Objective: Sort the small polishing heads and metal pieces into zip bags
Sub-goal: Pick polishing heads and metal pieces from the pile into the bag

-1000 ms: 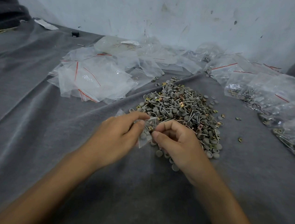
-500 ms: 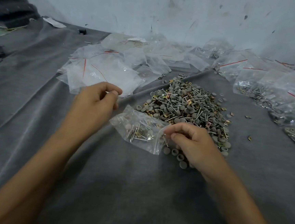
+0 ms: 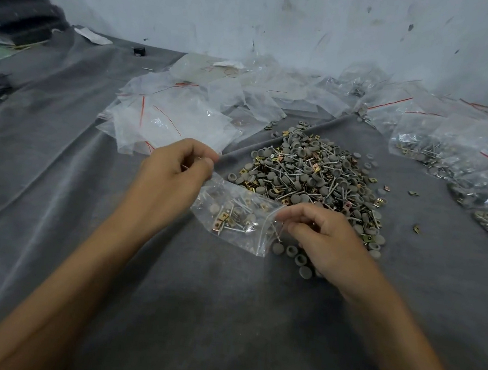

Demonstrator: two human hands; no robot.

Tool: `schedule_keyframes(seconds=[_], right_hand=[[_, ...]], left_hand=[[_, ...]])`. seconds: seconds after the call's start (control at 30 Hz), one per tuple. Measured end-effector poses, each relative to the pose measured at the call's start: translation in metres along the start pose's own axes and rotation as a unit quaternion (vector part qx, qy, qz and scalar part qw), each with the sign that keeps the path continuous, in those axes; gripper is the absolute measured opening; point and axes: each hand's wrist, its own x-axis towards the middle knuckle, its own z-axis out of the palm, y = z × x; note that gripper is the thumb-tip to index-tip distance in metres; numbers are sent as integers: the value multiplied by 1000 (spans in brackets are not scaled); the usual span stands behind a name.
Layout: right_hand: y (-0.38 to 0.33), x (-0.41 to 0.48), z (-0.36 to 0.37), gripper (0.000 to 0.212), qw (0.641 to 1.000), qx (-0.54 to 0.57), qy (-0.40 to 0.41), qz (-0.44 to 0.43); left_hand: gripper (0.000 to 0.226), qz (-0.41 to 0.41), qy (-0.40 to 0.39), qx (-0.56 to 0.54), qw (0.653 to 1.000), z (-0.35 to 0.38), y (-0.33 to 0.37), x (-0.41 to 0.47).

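A small clear zip bag (image 3: 234, 216) lies stretched between my hands on the grey cloth. It holds several grey polishing heads, metal pins and brass clips. My left hand (image 3: 172, 178) pinches the bag's upper left corner between thumb and forefinger. My right hand (image 3: 323, 242) pinches the bag's right edge, with its other fingers curled. Just behind the bag sits a big loose pile of grey heads, pins and brass pieces (image 3: 311, 173). A few loose grey heads (image 3: 293, 252) lie under my right hand.
A heap of flat unfilled zip bags with red seal lines (image 3: 169, 119) lies behind my left hand. Filled bags (image 3: 434, 148) line the right side up to the white wall. Stray brass pieces (image 3: 416, 228) dot the cloth at right. A dark bundle (image 3: 19, 8) sits far left.
My hands, close together over the bag a second ago, have drawn apart. The bag now lies spread out flat between them, and the left hand is back at its corner.
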Motion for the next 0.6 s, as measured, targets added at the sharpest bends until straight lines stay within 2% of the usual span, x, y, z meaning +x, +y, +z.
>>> schedule_keyframes(seconds=[0.17,0.3,0.37,0.43,0.6], right_hand=[[-2,-1,2,34,999,-5,-22,-39],[-4,-1,4,43,997,18,-46,-59],[-7,-3,4,45,996,34,-58,-55],[-7,-3,4,45,997,20,-47,-56],[1,-3,-5,25,994,-74,14,-82]], left_hand=[[8,48,-68,71,994,22,1,-13],[42,79,-145,145,976,41,4,-28],[44,92,-147,175,969,44,3,-31],[36,95,-145,180,968,44,2,-30],[25,72,-123,170,975,39,-3,-24]])
